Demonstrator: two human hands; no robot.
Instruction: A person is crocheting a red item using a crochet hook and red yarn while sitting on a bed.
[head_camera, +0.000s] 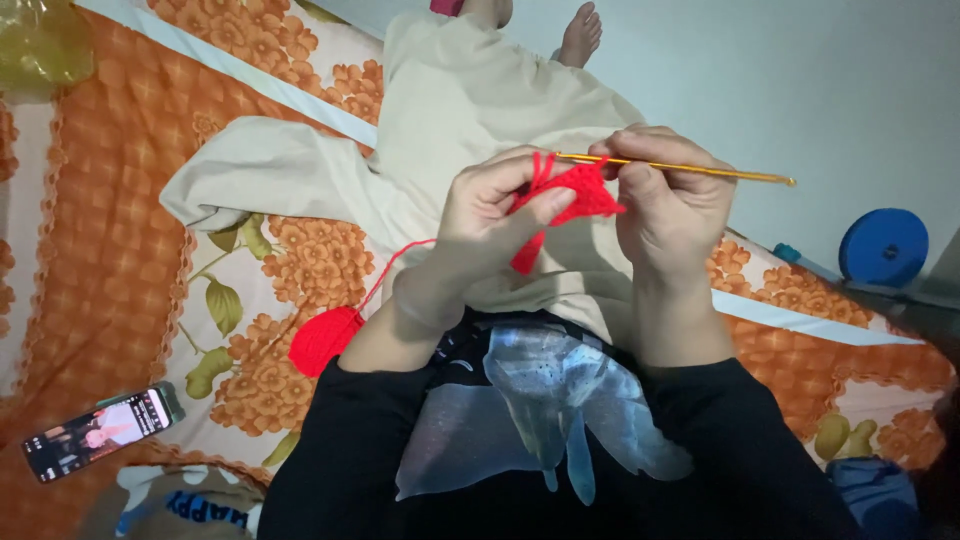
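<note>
We see the left hand (500, 215) pinching a small red crochet piece (572, 197) between thumb and fingers above the lap, while the right hand (672, 205) has its fingers closed around a gold crochet hook (690, 168). The hook's long axis runs nearly level, its free end out to the right and its working end at the piece's top edge, so both hands meet at the work. Red yarn (385, 270) trails down-left to a red yarn ball (325, 340) on the floral bedsheet (300, 260)
</note>
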